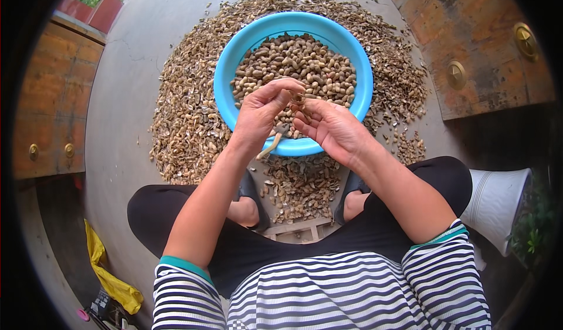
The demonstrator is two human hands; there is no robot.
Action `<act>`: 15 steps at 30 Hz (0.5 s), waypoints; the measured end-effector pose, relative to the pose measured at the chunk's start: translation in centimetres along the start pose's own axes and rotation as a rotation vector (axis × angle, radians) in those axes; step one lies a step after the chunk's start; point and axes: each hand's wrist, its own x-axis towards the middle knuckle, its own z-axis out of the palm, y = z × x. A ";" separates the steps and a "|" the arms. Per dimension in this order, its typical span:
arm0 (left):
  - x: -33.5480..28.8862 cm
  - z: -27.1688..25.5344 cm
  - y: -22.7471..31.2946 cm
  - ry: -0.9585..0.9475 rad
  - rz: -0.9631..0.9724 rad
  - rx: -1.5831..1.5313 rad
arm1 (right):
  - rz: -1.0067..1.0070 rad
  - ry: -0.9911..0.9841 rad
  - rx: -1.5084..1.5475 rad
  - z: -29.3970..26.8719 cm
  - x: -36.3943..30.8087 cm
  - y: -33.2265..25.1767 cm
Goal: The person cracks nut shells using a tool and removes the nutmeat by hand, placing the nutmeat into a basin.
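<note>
My left hand (264, 110) and my right hand (334, 127) meet above the near half of a blue basin (226, 54). Between their fingertips is a broken brown peanut shell (298, 101), pinched from both sides. Whether a kernel is in it is too small to tell. Under my hands, the basin holds a heap of whole peanuts (311, 60). A tool with a tan handle and a dark metal head, apparently pliers (270, 146), lies across the basin's near rim beside my left wrist.
Broken shells (187, 107) are spread thickly around the basin and between my feet. A wooden slatted frame (299, 230) is below me. Wooden doors with round brass fittings (457, 75) stand at both sides. A white bucket (495, 204) is at my right, a yellow bag (111, 277) at my left.
</note>
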 end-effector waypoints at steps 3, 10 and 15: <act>0.0 0.1 0.2 -0.022 0.010 0.019 | -0.006 -0.017 0.052 -0.2 0.0 -0.2; -0.2 0.4 0.3 -0.036 -0.005 0.029 | -0.061 -0.061 -0.001 -0.3 -0.1 -0.1; -0.6 0.6 0.5 -0.027 -0.040 0.086 | -0.038 -0.054 -0.012 -0.5 0.0 0.1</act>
